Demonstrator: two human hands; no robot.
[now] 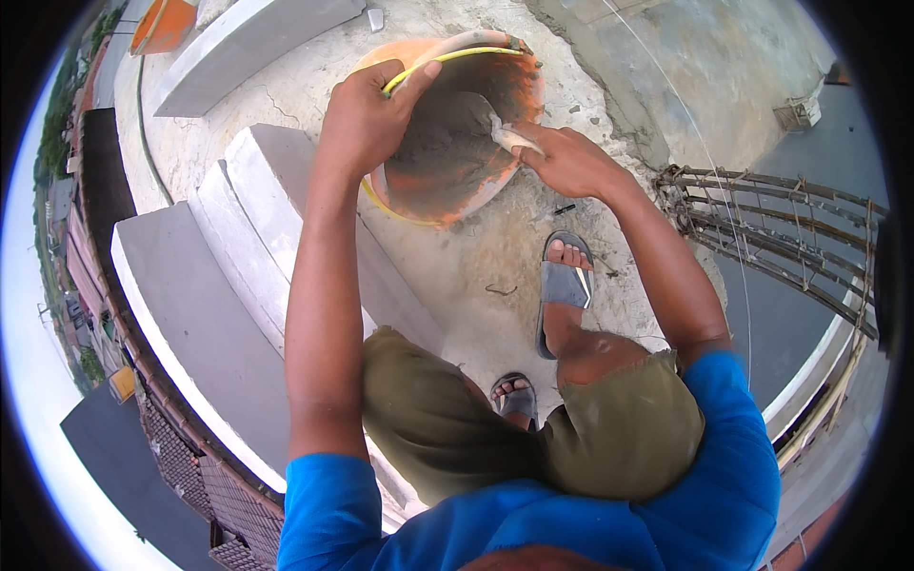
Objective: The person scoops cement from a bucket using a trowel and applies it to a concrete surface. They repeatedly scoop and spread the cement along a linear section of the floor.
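Bucket: an orange bucket (529,90) on the far middle of the concrete floor (476,285), tipped so that its mouth faces the person.
Bucket contents: grey, wet-looking mortar (433,143) over the inner wall and bottom; its depth cannot be judged.
Yellow band: a thin yellow strip (457,56) curving along the far side of the mouth.
Left hand: the left hand (369,116) grasps the bucket's left rim and the band, thumb on top; most fingers are hidden behind the wall.
Tool: a pale-handled tool (519,143), inside the mouth at right; its head is coated in mortar, so its outline is hard to make out.
Right hand: the right hand (571,162) is closed round the tool's handle, covering part of it.
Second container: another orange container (164,25), far left, cut off by the picture's rim; contents unclear.
Blocks: pale blocks (274,169) at left, partly covered by the left forearm.
Feet: grey sandals (566,283), the left one partly hidden by the shorts (619,428).
Right side: a rebar cage (790,228), its end lost at the dark rim.
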